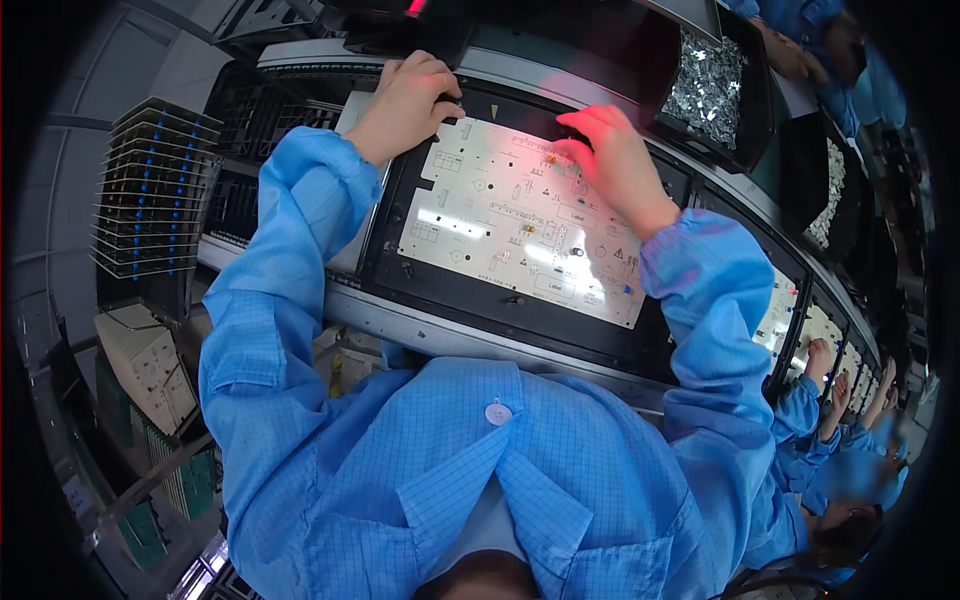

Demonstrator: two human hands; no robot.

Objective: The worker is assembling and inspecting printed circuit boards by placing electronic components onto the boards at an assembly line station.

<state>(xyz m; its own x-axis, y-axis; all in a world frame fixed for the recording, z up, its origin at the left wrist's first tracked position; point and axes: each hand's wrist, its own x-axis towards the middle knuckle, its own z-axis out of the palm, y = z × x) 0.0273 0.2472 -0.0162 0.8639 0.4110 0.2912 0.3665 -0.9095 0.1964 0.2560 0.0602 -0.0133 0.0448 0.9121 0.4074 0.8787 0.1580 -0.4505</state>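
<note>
A white printed circuit board (470,190) lies in a black carrier frame (470,293) on the line in front of me. It bears dark printed symbols and a few small orange parts, and a blue part (627,289) near its right end. My left hand (408,108) is at the board's far left corner, fingers curled and thumb close to the index finger; what they grip, if anything, is hidden. Over the far right part of the board is my right hand (618,165), lit red, with a gap between thumb and forefinger and nothing visible between them.
Left stands a rack of stacked boards (155,190) with blue parts; more boards (150,365) stand below it. A black bin of small silvery parts (705,85) is at far right, beside another bin (828,190). Co-workers' hands (840,390) work at boards further right.
</note>
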